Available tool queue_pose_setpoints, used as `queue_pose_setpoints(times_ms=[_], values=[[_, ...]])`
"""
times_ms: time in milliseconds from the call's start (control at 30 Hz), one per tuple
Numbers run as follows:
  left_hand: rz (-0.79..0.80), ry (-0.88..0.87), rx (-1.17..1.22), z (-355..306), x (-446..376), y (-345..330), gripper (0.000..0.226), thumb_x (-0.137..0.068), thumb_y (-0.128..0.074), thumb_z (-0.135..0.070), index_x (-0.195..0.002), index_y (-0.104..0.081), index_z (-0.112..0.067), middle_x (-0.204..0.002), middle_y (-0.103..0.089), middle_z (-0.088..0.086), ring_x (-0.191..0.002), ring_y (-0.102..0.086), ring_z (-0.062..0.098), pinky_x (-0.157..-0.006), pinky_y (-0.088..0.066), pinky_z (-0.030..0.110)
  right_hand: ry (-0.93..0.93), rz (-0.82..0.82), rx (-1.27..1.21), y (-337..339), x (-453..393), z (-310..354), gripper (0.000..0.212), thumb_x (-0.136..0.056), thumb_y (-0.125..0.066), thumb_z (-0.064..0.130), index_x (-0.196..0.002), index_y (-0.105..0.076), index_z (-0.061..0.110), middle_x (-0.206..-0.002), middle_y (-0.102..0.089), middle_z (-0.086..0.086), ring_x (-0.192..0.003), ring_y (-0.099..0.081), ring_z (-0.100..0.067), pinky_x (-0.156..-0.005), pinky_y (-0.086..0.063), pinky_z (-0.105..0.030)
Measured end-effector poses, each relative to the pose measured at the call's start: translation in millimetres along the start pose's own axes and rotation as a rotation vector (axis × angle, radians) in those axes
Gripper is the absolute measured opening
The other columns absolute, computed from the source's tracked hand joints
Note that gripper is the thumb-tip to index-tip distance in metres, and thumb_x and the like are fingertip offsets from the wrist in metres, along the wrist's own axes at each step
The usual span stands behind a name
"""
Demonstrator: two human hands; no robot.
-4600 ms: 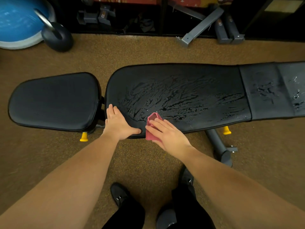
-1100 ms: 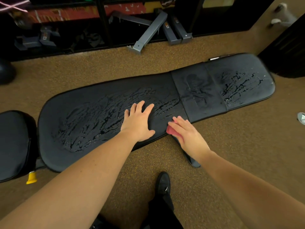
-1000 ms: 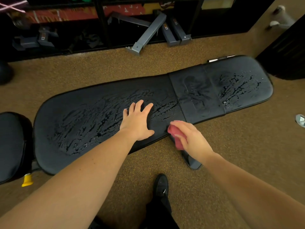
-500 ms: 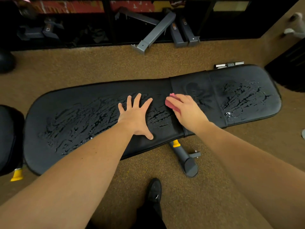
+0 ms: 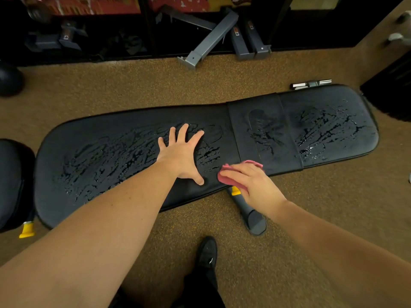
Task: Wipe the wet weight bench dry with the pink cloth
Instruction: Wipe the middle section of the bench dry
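Observation:
The black weight bench (image 5: 124, 127) lies across the view, its long pad streaked with water from left to right end. My left hand (image 5: 181, 156) lies flat on the middle of the pad with fingers spread. My right hand (image 5: 249, 182) presses the pink cloth (image 5: 224, 177) onto the pad's near edge, just right of my left thumb. Most of the cloth is hidden under my fingers; a pink edge shows beyond them and at the fingertips.
The separate seat pad (image 5: 11, 183) sits at the far left, with a yellow knob (image 5: 26, 228) below it. A grey bench foot (image 5: 253, 216) sticks out onto the brown carpet near my shoe (image 5: 208, 252). Grey metal bars (image 5: 211, 41) and dark equipment line the back wall.
My right hand with the cloth has slid from the middle of the pad back to its near edge. My left hand stays flat in the same spot.

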State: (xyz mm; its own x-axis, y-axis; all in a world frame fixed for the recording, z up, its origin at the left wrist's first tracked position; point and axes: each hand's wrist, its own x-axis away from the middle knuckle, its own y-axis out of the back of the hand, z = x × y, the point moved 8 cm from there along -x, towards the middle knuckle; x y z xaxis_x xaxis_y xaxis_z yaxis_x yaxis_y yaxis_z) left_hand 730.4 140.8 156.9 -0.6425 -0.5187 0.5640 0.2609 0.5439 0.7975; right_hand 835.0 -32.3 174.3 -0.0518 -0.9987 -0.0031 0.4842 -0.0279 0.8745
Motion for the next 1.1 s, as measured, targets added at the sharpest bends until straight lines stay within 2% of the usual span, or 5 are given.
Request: queue_pose_setpoints(times_ms=[167, 300, 467, 633, 1100], values=[[0.005, -0.018, -0.017, 3.3, -2.1, 0.1, 0.151, -0.041, -0.087, -0.069, -0.154, 0.011, -0.047, -0.165, 0.02, -0.001, -0.151, 0.017, 0.038, -0.118, 0.003, 0.067, -0.154, 0.043, -0.274, 21.5, -1.8, -2.3, 0.05, -0.095, -0.062, 0.003, -0.133, -0.061, 0.034, -0.13, -0.058, 0.02, -0.118, -0.051, -0.004, -0.105, -0.044, -0.036], [-0.118, -0.043, 0.079, 10.3, -9.7, 26.3, 0.121, -0.057, -0.072, -0.078, -0.154, -0.006, -0.047, -0.16, -0.013, -0.001, -0.148, -0.016, 0.035, -0.12, -0.007, 0.061, -0.394, -0.194, -0.471, 69.5, -42.5, -27.4, 0.04, -0.098, -0.058, 0.007, -0.125, -0.054, 0.036, -0.117, -0.058, 0.03, -0.106, -0.055, 0.014, -0.099, -0.047, -0.024], [-0.176, 0.024, 0.123, 34.0, -33.8, 53.5, 0.081, -0.087, -0.054, -0.066, -0.155, -0.016, -0.044, -0.164, -0.012, -0.001, -0.151, -0.009, 0.031, -0.121, -0.006, 0.059, -0.403, -0.292, -0.392, 104.1, -118.3, -46.2, 0.03, -0.098, -0.06, 0.016, -0.124, -0.055, 0.032, -0.121, -0.059, 0.016, -0.107, -0.056, -0.001, -0.089, -0.043, -0.017], [-0.114, 0.085, 0.113, 52.4, -51.9, 55.9, 0.071, -0.096, -0.045, -0.055, -0.157, -0.013, -0.041, -0.167, -0.007, 0.0, -0.153, -0.005, 0.03, -0.123, -0.002, 0.054, -0.262, -0.006, -0.127, 69.7, -184.3, -60.6, 0.051, -0.099, -0.057, 0.009, -0.147, -0.049, 0.022, -0.146, -0.048, -0.006, -0.132, -0.045, -0.021, -0.111, -0.028, -0.023], [-0.133, 0.067, 0.087, 52.9, -48.8, 49.5, 0.074, -0.093, -0.043, -0.056, -0.157, -0.009, -0.043, -0.167, -0.003, -0.001, -0.154, 0.002, 0.026, -0.123, 0.0, 0.054, -0.014, 0.134, -0.028, 10.2, -152.4, -48.5, 0.049, -0.1, -0.057, 0.004, -0.144, -0.052, 0.022, -0.155, -0.044, 0.006, -0.151, -0.026, -0.029, -0.122, -0.015, -0.048]])
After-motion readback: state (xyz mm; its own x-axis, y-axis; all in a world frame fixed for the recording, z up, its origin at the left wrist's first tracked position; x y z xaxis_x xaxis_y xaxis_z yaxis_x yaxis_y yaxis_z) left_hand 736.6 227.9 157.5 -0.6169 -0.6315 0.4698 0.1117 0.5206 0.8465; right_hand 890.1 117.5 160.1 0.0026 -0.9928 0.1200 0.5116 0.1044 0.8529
